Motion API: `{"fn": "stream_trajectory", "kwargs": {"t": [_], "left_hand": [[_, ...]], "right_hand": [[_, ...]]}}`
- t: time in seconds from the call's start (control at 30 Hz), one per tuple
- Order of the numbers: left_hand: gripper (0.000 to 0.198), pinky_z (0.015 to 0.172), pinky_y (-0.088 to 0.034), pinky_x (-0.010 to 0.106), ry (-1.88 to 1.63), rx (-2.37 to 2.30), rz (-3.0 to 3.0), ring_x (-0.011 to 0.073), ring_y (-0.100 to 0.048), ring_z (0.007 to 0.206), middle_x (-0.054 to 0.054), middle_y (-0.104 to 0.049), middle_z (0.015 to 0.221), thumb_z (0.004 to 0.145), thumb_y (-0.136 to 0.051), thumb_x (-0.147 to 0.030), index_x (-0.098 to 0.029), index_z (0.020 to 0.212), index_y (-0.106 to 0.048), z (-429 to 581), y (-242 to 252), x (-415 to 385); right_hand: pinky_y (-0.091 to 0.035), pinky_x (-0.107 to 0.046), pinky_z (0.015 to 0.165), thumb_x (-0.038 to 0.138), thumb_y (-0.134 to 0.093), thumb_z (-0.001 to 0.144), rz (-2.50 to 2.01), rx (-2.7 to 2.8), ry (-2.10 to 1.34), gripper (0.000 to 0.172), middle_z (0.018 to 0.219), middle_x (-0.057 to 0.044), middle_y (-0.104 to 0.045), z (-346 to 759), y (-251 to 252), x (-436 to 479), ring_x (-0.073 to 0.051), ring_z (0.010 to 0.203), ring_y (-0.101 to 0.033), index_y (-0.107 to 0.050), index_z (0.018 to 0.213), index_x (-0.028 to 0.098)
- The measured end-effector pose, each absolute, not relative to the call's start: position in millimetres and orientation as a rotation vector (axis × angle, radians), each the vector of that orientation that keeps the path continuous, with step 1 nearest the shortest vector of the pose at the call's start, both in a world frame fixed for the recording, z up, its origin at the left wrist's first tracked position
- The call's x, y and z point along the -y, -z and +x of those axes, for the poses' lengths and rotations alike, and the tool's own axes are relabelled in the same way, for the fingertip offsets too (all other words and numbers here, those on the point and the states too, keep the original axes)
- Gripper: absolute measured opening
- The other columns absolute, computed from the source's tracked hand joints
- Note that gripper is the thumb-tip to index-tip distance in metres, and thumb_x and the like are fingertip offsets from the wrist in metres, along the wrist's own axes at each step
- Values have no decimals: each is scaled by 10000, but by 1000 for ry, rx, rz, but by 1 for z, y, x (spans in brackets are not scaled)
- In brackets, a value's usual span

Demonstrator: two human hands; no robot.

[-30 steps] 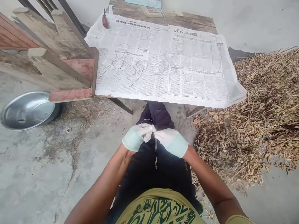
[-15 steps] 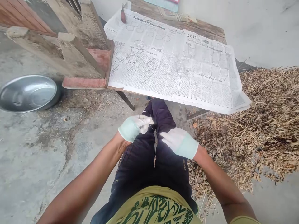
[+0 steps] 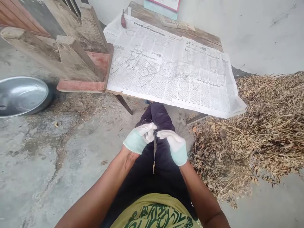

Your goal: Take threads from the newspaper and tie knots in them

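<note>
Over my lap, my left hand, in a white and pale green glove, pinches a thin wire that loops up above the fingers. My right hand, gloved the same way, is closed at the wire's other end, close to the left fingertips; its own fingertips are small and hard to make out. In front of me, newspaper sheets cover a wooden table. Several bent wire pieces with loops and long tails lie on the paper. A dark red-handled tool, perhaps an awl, rests at the far left corner.
An upturned wooden stool or bench sits against the table's left end. Beyond it a metal basin stands on the concrete floor. Dry stalks and leaves are heaped on the right. A pink-edged box or book is at the back.
My right hand has moved left, closer to my left hand, and the wire span between them has shortened. The view has shifted slightly to the right.
</note>
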State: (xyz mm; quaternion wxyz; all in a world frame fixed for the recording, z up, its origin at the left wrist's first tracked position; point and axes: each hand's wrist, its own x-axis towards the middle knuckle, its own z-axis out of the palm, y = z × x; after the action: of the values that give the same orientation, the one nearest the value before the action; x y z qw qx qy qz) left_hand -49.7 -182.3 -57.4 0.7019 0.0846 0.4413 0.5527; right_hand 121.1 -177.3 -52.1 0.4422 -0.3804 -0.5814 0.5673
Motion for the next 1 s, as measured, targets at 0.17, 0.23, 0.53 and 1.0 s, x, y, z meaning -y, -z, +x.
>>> {"fn": "stream_trajectory", "kwargs": {"t": [0.17,0.23,0.53,1.0], "left_hand": [[287,465,-317,218,-1113,-973,254,60,-406,450,-40,-489,517,771,-845,-371,-119,804,-712,-58,60,187],[309,462,-302,222,-1033,-965,318,63,-399,437,-39,-480,493,785,-829,-409,-123,788,-711,-61,61,189],[301,483,-315,241,-1075,-982,381,79,-417,451,-33,-497,490,787,-824,-413,-128,801,-729,-59,58,193],[309,474,-316,246,-1038,-920,407,78,-414,431,-35,-498,465,783,-826,-417,-133,769,-705,-57,58,192]], "right_hand": [[-579,-351,888,309,-575,988,-968,1259,-1580,313,903,-71,-786,121,53,175,-222,909,-739,-814,817,199],[-590,-358,844,406,-568,995,-963,1213,-1717,378,848,-83,-784,125,55,173,-226,844,-746,-817,824,180],[-597,-450,879,649,-617,884,-981,1144,-1860,538,1136,-148,-760,144,62,160,-250,842,-750,-735,1094,169],[-590,-464,734,813,-459,873,-957,1179,-1998,728,658,-131,-705,130,75,164,-276,645,-716,-710,672,160]]}}
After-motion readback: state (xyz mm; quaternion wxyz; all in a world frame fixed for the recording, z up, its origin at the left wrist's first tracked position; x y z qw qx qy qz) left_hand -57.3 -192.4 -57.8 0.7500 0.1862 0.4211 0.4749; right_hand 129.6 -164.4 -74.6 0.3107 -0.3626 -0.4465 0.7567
